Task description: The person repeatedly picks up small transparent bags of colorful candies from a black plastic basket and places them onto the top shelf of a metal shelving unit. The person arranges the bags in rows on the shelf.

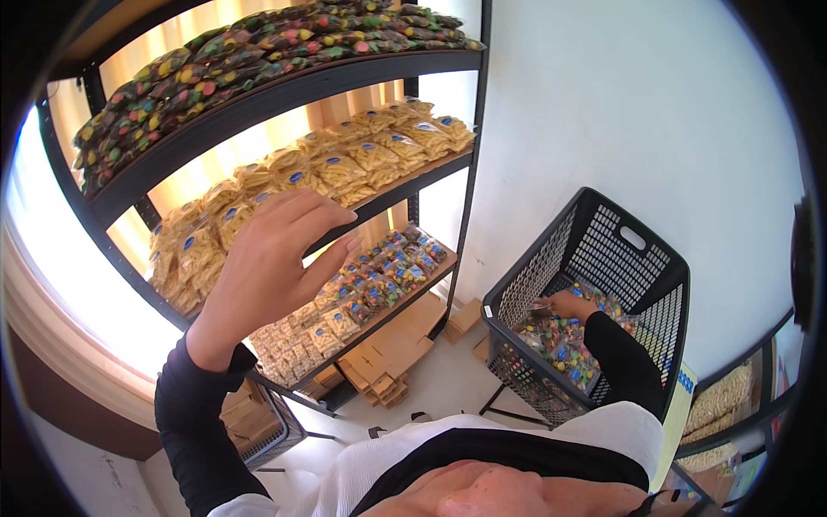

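My left hand (278, 258) is raised in front of the metal shelving rack, fingers apart and slightly curled, holding nothing. Behind it, bags of pale stick-shaped snacks (336, 169) with blue stickers fill the middle shelf. Small clear packets of colourful sweets (387, 268) stand in rows on the lower shelf, beside packets of pale snacks (291, 346). My right hand (568, 305) reaches down into a black plastic basket (585, 194), its fingers at the clear edge of a packet. More packets of colourful sweets (568, 355) lie in the basket's bottom. Part of the right hand's grip is hidden.
Large bags of colourful sweets (258, 58) are piled on the top shelf. Flattened cardboard boxes (387, 355) lie under the rack. Another basket (274, 433) with cardboard stands at lower left. A white wall (614, 110) rises behind the black basket, and bagged snacks (720, 397) sit on shelving at right.
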`<action>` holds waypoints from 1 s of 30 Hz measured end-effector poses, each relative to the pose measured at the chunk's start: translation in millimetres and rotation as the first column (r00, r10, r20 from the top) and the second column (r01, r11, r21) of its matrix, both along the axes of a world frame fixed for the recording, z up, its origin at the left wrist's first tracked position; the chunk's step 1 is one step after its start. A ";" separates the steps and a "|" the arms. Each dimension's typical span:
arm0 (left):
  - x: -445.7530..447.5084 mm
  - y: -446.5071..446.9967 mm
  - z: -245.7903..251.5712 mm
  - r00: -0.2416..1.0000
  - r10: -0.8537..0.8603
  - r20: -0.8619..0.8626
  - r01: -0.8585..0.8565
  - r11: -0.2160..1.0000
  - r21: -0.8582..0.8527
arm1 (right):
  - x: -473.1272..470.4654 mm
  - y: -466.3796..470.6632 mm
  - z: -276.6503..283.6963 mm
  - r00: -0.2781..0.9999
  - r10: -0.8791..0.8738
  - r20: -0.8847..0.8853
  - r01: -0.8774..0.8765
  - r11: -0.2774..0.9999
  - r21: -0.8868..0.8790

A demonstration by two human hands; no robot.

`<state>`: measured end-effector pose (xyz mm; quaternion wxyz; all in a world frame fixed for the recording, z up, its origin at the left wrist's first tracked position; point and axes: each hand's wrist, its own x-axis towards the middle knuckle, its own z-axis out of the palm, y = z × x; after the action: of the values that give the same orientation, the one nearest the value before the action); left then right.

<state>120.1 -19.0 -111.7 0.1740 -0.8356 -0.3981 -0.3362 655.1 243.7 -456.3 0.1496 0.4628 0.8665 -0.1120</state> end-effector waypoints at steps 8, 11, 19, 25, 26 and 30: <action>-2.9 23.8 9.2 0.999 -0.041 -0.009 0.042 0.995 0.088 | 8.9 1.9 250.8 0.684 -0.392 -0.616 0.348 0.917 -0.197; 9.7 41.5 14.6 0.998 -0.032 0.047 0.036 0.997 -0.075 | -46.5 -46.1 350.5 0.643 -0.082 -0.762 0.127 0.992 0.000; 59.5 95.0 40.7 0.857 -0.165 0.488 0.387 0.833 -0.397 | -217.1 -86.3 432.4 0.453 0.458 -0.765 -0.241 0.889 0.389; 35.3 116.7 58.2 0.710 -0.124 0.693 0.425 0.860 -0.282 | -283.3 -68.5 433.4 0.307 0.746 -0.591 -0.063 0.636 0.769; 26.3 120.5 62.8 0.667 -0.166 0.726 0.463 0.856 -0.230 | -289.5 -68.3 433.4 0.291 0.827 -0.481 -0.069 0.520 0.851; -10.6 132.4 91.7 0.623 -0.084 0.778 0.423 0.872 -0.245 | -315.8 -70.2 425.3 0.249 0.920 -0.304 -0.160 0.349 0.924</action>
<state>109.5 113.4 -20.0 -0.2323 -0.6885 -0.3689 -0.5795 339.3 173.5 -31.0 -0.4463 -0.0234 0.8862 0.1223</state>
